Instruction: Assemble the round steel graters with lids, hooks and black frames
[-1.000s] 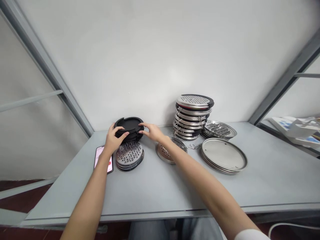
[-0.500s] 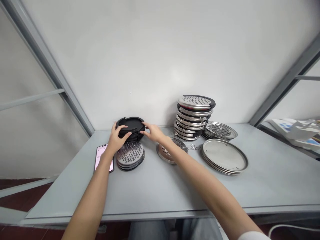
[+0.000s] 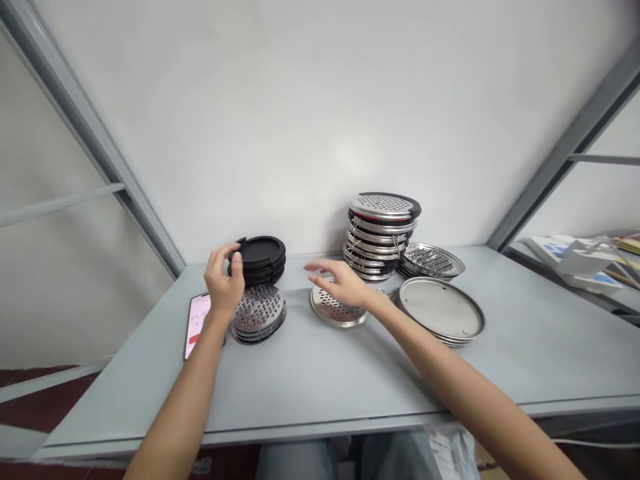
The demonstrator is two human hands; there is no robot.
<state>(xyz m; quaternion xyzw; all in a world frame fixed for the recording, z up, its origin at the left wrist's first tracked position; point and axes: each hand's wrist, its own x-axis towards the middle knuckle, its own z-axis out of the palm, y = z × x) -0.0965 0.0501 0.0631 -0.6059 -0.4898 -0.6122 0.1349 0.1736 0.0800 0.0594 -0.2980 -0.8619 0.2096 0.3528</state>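
A short stack of black round lids (image 3: 261,256) stands at the back of the grey table (image 3: 320,380). My left hand (image 3: 223,280) hovers just left of it, fingers curved and apart, holding nothing. In front of that stack lies a small pile of coarse-holed metal grater discs (image 3: 260,311). My right hand (image 3: 345,283) is open with fingers stretched out, floating over a single grater disc (image 3: 336,309) and touching nothing that I can see.
A phone (image 3: 197,325) with a lit screen lies left of the grater pile. A tall stack of assembled graters (image 3: 381,237), a low pile of grater discs (image 3: 431,260) and plain metal lids (image 3: 440,308) sit to the right. Papers (image 3: 575,260) lie far right.
Both hands have come off the black lid stack. The right hand moved right and toward me over the single disc; the left hand pulled back slightly.
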